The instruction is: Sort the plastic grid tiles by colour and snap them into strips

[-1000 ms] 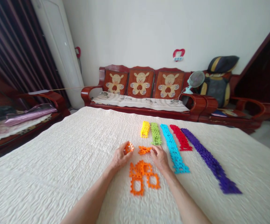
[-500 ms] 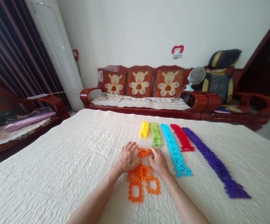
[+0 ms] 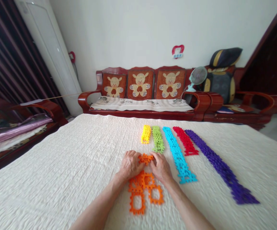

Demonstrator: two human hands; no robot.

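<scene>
Between my hands is an orange notched plastic piece [image 3: 145,158], with toothed edges. My left hand [image 3: 131,164] is closed on its left end, thumb towards me and fingers curled over the far side. My right hand [image 3: 160,166] pinches the right end with bent fingers. Whether this is one piece or a small stack, I cannot tell. Just nearer to me lie several loose orange toothed frames [image 3: 137,203], some overlapping, partly hidden by my left hand. A row of light green pieces [image 3: 157,139] ends just beyond my right fingertips.
Beyond and to the right lie rows of yellow [image 3: 146,134], blue [image 3: 178,153], red [image 3: 185,140] and purple [image 3: 220,163] toothed pieces on a cream quilted cover [image 3: 69,166]. Behind stands a wooden sofa [image 3: 140,114] with bear cushions and a small fan [image 3: 198,76].
My left fingers have come down from a raised, spread pose and closed on the orange piece. My right hand keeps its hold on it. The view has shifted slightly.
</scene>
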